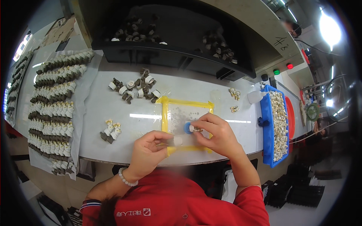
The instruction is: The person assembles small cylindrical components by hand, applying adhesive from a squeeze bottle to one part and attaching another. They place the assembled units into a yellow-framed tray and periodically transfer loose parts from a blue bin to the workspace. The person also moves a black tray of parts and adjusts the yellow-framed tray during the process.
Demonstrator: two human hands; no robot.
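My left hand (150, 150) pinches a small white piece (177, 141), blurred, with a dark part by the fingers. Fingers closed, my right hand (218, 133) grips a small white-and-gold piece (192, 129) against a round blue thing (187, 128), which it partly covers. Both hands are over a spotted sheet (181, 113) framed with yellow tape (164, 115). Beyond my left hand lies a loose group of white-and-dark figure parts (130, 84). Nearer on the left, two joined figures (109, 132) lie side by side.
Rows of figures (52, 109) cover a white sheet at the left. At right stand a white bottle (255, 97) and a blue bin (266, 124) full of white-and-gold pieces. A few such pieces (234, 109) lie nearby. A black shelf (169, 54) overhangs the table's far side.
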